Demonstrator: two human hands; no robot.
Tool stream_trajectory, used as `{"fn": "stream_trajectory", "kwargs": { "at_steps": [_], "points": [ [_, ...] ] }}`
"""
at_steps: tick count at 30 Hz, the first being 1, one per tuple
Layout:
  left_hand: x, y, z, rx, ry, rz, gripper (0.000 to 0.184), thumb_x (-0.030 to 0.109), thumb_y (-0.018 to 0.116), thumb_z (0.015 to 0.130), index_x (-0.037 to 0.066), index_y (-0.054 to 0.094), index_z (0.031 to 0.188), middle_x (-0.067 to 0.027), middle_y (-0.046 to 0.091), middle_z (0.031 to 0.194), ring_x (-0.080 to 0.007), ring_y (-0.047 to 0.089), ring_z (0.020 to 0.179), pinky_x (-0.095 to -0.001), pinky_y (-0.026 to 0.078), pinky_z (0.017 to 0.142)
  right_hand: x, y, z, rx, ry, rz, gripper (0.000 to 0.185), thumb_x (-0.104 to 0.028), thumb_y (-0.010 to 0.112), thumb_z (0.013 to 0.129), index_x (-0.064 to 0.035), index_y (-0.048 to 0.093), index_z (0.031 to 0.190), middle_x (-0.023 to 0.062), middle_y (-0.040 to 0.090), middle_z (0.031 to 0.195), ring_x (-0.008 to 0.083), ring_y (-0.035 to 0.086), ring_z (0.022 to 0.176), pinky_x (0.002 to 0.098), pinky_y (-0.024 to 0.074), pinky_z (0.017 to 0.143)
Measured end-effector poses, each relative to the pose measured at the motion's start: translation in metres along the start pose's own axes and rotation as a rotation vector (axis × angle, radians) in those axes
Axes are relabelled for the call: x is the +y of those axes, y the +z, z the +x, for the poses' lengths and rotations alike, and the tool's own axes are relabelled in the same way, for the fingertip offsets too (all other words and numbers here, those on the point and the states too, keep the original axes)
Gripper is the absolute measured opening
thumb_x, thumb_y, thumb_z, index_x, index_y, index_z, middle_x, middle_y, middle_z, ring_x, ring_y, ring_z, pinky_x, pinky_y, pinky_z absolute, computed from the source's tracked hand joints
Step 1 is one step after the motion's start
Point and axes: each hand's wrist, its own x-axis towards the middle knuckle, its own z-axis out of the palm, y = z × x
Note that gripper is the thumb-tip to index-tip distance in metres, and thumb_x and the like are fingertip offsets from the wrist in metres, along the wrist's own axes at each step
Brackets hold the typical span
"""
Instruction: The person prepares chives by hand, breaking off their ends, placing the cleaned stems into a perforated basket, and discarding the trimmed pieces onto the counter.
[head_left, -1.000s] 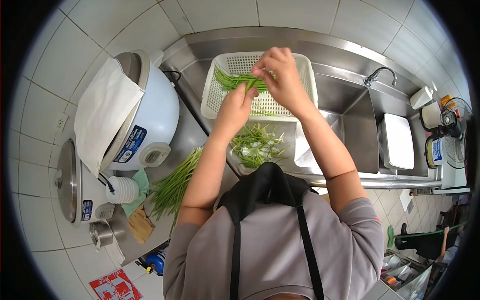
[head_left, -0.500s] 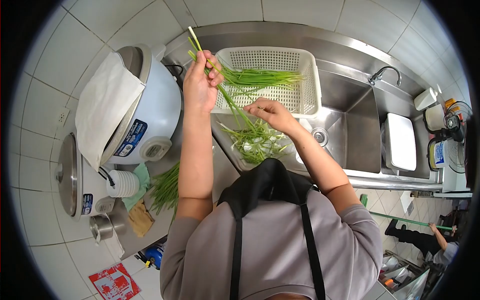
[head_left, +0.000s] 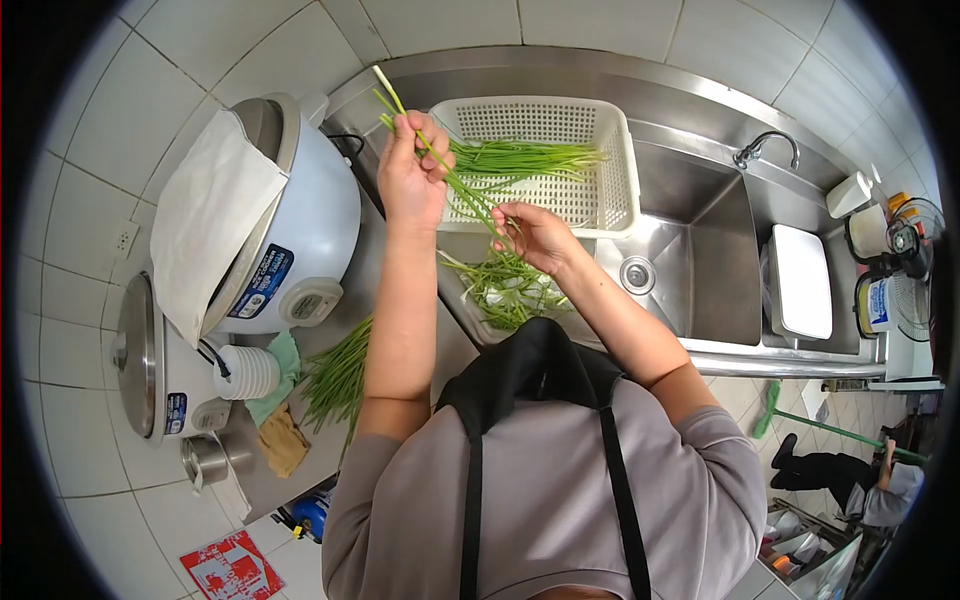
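Note:
My left hand [head_left: 416, 170] is closed around a few spring onions [head_left: 468, 192], their pale root ends pointing up past the fingers. Lower down, my right hand [head_left: 532, 238] pinches the green leaves of the same stalks. Behind both hands stands a white perforated basket [head_left: 630, 165], where a bunch of long green spring onions [head_left: 545, 158] lies. Beneath my right hand is a heap of loose leaf scraps [head_left: 515, 295], partly covered by my apron. More spring onions [head_left: 338, 375] rest on the counter, left of my left forearm.
At left are a large rice cooker [head_left: 318, 215] with a white cloth on it, a smaller cooker [head_left: 165, 370] and a metal pot [head_left: 205, 458]. To the right are a steel sink [head_left: 720, 255], a faucet [head_left: 768, 148] and a white-lidded container [head_left: 800, 285]. Another person [head_left: 840, 480] holds a green-handled broom.
My left hand has moved slightly right and down with the spring onions. My right hand has turned and now pinches their leaves. The other person's broom has shifted.

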Motion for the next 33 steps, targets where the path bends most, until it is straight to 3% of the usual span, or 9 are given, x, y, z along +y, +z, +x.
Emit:
{"fn": "stream_trajectory", "kwargs": {
  "at_steps": [3,9,13,16,19,22,26,29,33],
  "points": [
    [-0.001,0.004,-0.002,0.003,0.057,0.01,0.023,0.028,0.038,0.096,0.01,0.043,0.083,0.0029,0.03,0.069,-0.0063,0.026,0.056,-0.0186,0.022,0.045,0.012,-0.018,0.012,0.112,0.062,0.094,0.015,-0.015,0.05,0.089,-0.0013,0.057,0.091,0.004,0.059,0.078,0.0134,0.058,0.068,0.0287,0.05,0.061],
    [0.016,0.004,0.0,0.064,0.164,0.099,0.023,0.029,0.039,0.096,0.011,0.042,0.082,0.0028,0.03,0.069,-0.0063,0.025,0.055,-0.0192,0.022,0.044,-0.003,0.007,-0.019,-0.162,0.04,-0.232,0.019,-0.017,0.048,0.091,-0.0001,0.056,0.091,0.005,0.06,0.078,0.012,0.058,0.064,0.0258,0.0477,0.055],
    [0.018,-0.001,-0.001,0.067,0.198,0.046,0.023,0.029,0.04,0.095,0.011,0.043,0.082,0.0035,0.03,0.067,-0.0062,0.024,0.053,-0.0193,0.021,0.043,-0.001,0.001,-0.019,-0.164,-0.028,-0.361,0.017,-0.015,0.049,0.09,0.0,0.056,0.089,0.0011,0.053,0.068,0.0062,0.041,0.049,0.0196,0.0319,0.041],
    [0.016,-0.003,-0.005,0.008,0.193,-0.036,0.024,0.032,0.041,0.095,0.013,0.043,0.081,0.0042,0.029,0.066,-0.0059,0.023,0.051,-0.0199,0.019,0.042,-0.003,0.004,-0.016,-0.046,0.045,0.017,0.015,-0.016,0.051,0.089,-0.0011,0.054,0.088,-0.0012,0.045,0.062,0.0052,0.031,0.047,0.0199,0.0244,0.037],
    [0.015,0.002,-0.01,-0.049,0.175,-0.147,0.023,0.031,0.04,0.095,0.014,0.043,0.08,0.0043,0.027,0.066,-0.0062,0.02,0.05,-0.0203,0.018,0.041,0.008,-0.008,-0.005,0.144,0.082,0.201,0.013,-0.016,0.05,0.088,-0.003,0.054,0.086,-0.0027,0.041,0.061,0.0048,0.027,0.045,0.0203,0.0213,0.037],
    [0.026,0.002,-0.009,-0.207,0.142,-0.347,0.022,0.026,0.038,0.096,0.011,0.046,0.082,0.0032,0.026,0.066,-0.007,0.019,0.05,-0.0198,0.017,0.039,0.003,-0.001,-0.016,0.155,-0.037,0.008,0.014,-0.017,0.049,0.088,-0.0048,0.055,0.092,-0.0039,0.037,0.059,0.0045,0.025,0.045,0.0204,0.0193,0.038],
    [0.027,-0.001,-0.012,-0.241,0.089,-0.372,0.022,0.026,0.038,0.096,0.011,0.045,0.082,0.003,0.027,0.066,-0.0069,0.019,0.05,-0.0201,0.017,0.039,-0.011,0.013,-0.027,-0.088,-0.16,-0.281,0.019,-0.018,0.051,0.088,-0.0051,0.057,0.1,-0.0063,0.032,0.055,0.0038,0.022,0.044,0.0203,0.0187,0.039],
    [0.025,-0.003,-0.014,-0.225,0.065,-0.367,0.022,0.025,0.038,0.096,0.01,0.044,0.081,0.0031,0.027,0.066,-0.0067,0.019,0.049,-0.0204,0.016,0.039,-0.003,0.009,-0.021,-0.111,-0.293,-0.686,0.016,-0.016,0.053,0.087,-0.0049,0.059,0.096,-0.0069,0.031,0.053,0.0034,0.022,0.044,0.0198,0.0192,0.039],
    [0.019,-0.005,-0.017,-0.201,0.042,-0.339,0.021,0.025,0.038,0.096,0.011,0.044,0.081,0.0037,0.026,0.065,-0.0065,0.019,0.049,-0.0204,0.016,0.039,-0.004,0.006,-0.017,-0.109,-0.103,-0.141,0.008,-0.012,0.054,0.085,-0.0049,0.058,0.085,-0.0064,0.033,0.054,0.0042,0.024,0.044,0.0196,0.0207,0.039]
  ]
}}
